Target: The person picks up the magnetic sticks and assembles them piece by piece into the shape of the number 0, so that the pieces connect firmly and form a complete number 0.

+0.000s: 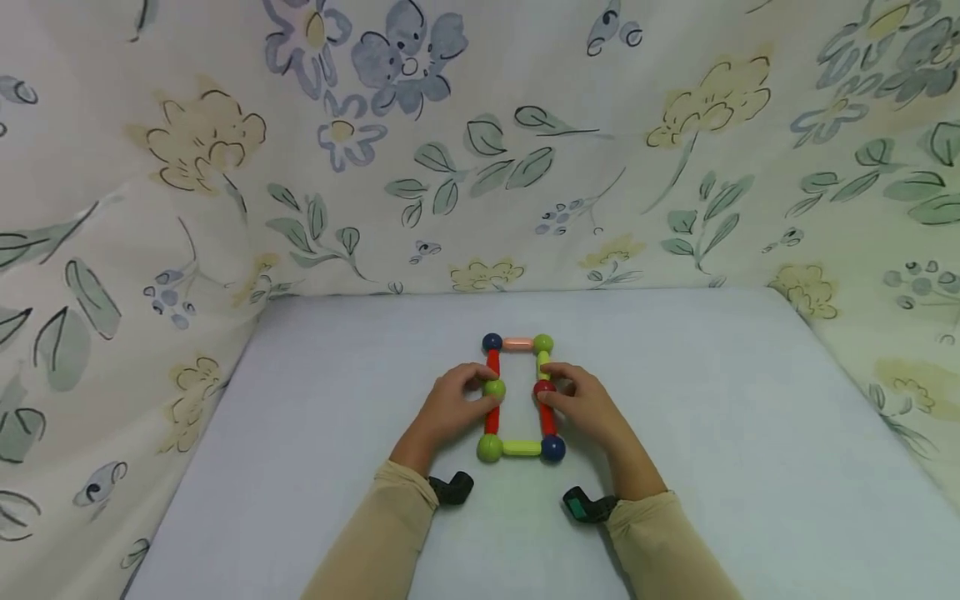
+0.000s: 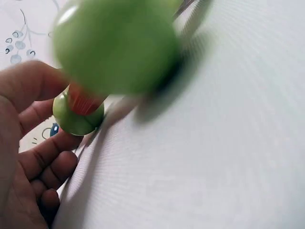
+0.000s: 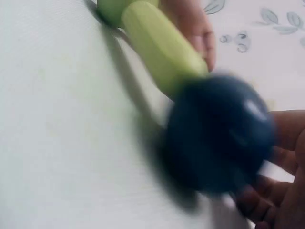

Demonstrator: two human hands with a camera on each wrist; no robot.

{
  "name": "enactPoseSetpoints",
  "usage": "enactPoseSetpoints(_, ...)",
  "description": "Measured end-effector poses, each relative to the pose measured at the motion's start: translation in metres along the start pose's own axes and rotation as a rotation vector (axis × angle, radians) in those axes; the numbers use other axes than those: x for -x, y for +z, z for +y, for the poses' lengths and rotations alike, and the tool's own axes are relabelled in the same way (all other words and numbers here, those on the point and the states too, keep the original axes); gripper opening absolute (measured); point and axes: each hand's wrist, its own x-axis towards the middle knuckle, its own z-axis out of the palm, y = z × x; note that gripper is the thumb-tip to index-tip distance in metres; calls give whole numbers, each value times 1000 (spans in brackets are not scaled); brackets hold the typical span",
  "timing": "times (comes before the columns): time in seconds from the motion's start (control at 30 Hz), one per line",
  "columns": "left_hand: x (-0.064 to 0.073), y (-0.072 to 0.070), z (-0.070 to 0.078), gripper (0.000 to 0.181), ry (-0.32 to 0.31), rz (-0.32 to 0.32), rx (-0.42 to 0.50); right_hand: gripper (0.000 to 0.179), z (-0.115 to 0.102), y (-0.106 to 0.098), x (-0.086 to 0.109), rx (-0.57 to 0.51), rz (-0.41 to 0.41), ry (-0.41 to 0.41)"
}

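Observation:
A rectangular frame of coloured rods and balls lies on the white table. My left hand (image 1: pixel 452 402) pinches the green ball (image 1: pixel 494 389) midway along its left side, between thumb and fingers. Red rods (image 1: pixel 492 421) run from that ball to a dark blue ball (image 1: pixel 492 342) at the back and a larger green ball (image 2: pixel 114 45) at the front. On the right side, my right hand (image 1: pixel 588 405) pinches a red ball (image 1: pixel 543 387). A yellow-green rod (image 3: pixel 159 45) joins the front green ball to a dark blue ball (image 3: pixel 221 136).
A salmon rod (image 1: pixel 517 343) and a green ball (image 1: pixel 543 342) close the frame's far end. White table surface (image 1: pixel 337 375) surrounds it. Floral cloth (image 1: pixel 480 167) hangs behind the table and along its sides. Both wrists carry small black cameras (image 1: pixel 452 488).

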Motion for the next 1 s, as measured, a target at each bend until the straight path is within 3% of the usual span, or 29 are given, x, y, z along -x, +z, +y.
enactPoseSetpoints(0.5,4,-7,-6,26,29,24,-7,34,-4,11,-1,-11,15,-28)
enactPoseSetpoints(0.77,4,-9,-8,24,2,44,6,36,-3,12,-1,1,9,-48)
enactPoseSetpoints(0.9,8,-16,-4,26,1,93,-4,34,-1,8,0,44,71,-76)
enactPoseSetpoints(1.0,11,-32,2,32,22,159,-113,35,0,1,2,104,145,-97)
